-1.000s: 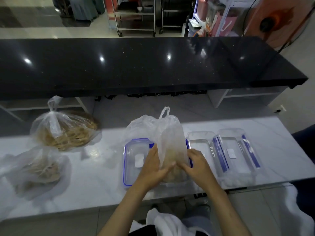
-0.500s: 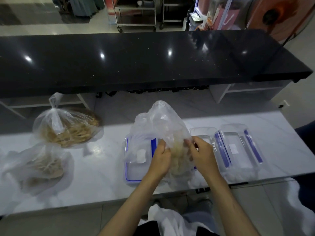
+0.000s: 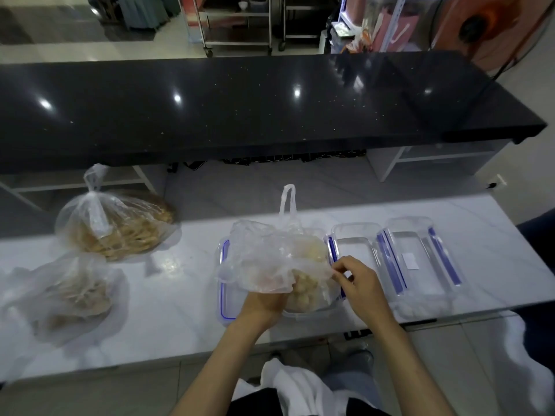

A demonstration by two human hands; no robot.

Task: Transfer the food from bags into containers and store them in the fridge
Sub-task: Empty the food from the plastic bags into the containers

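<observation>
Upright, bag (image 3: 270, 259), handle (image 3: 287, 202) topmost.

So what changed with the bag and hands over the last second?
The middle bag, upright before, is now tipped over the container, its mouth toward the person. The left hand moved underneath it; the right hand now pinches its edge. The two bags at the left and the empty containers stayed put.

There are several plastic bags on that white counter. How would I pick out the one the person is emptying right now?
Find the white counter below the black bar top. Near its middle, beside clear blue-trimmed containers, the bag lies over one container. Unlike the two knotted bags at left, both hands grip it and it is open.
</observation>
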